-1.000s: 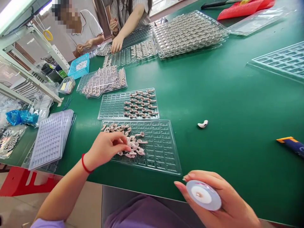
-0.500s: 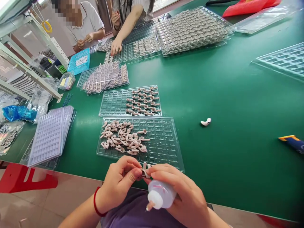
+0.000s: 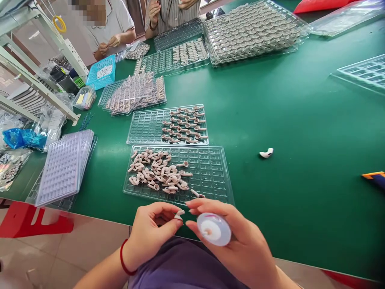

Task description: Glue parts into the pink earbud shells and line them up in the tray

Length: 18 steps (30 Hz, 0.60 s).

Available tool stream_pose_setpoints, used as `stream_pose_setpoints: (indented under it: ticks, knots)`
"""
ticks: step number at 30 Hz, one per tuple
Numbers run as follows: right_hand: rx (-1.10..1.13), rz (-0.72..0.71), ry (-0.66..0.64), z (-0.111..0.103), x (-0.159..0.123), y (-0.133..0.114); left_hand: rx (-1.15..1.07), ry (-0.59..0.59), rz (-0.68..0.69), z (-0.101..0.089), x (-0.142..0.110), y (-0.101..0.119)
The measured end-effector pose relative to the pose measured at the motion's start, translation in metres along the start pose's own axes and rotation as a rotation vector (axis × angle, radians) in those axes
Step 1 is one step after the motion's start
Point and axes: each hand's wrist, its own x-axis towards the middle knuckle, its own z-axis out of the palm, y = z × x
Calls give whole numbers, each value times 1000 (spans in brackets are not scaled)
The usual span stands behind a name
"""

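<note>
I observe the left hand (image 3: 153, 228) at the lower centre of the frame, thumb and forefinger closed on a small pale earbud-shaped piece (image 3: 179, 214). A red wristband (image 3: 122, 257) sits on that wrist. The right hand (image 3: 237, 237), just beside it to the right, grips a translucent bottle (image 3: 221, 233) against the palm, its white cap and nozzle pointing toward my camera. I record the thumb and forefinger tips of this hand as apart, with a gap between them; how the remaining fingers wrap the bottle I cannot tell.

Just above the hands I find a clear tray (image 3: 210, 170). Loose pale pieces (image 3: 155, 170) lie heaped over its left part; one separate piece (image 3: 197, 194) rests near its lower edge, close to the right fingertips. Above it, at mid-frame, a second tray (image 3: 144, 126) carries pieces in rows on its right side.

One white piece (image 3: 266, 153) lies alone on the green table (image 3: 300, 116), right of centre. At the upper left I note a blue basket (image 3: 92, 83); at the upper right of centre, a stack of filled trays (image 3: 255, 32). A co-worker (image 3: 116, 22) is seated at the upper left, hands together.
</note>
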Motion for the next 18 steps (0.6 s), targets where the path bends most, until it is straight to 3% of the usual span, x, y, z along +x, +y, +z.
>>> stream_pose_setpoints:
  ticks: [3,8,13,18]
  knots:
    - [140,17,-40,2,-3,-5,-48,-106,-40,1,-4,1]
    - [309,142,-97,2,-11,-9,-296,-231,-268,-1,-8,-1]
    - [192,194,-117,0,-18,-12,-370,-211,-327,-2,-16,-7]
    - [-54,251,-118,-12,-31,-8,-173,-102,-218,-9,-24,-11]
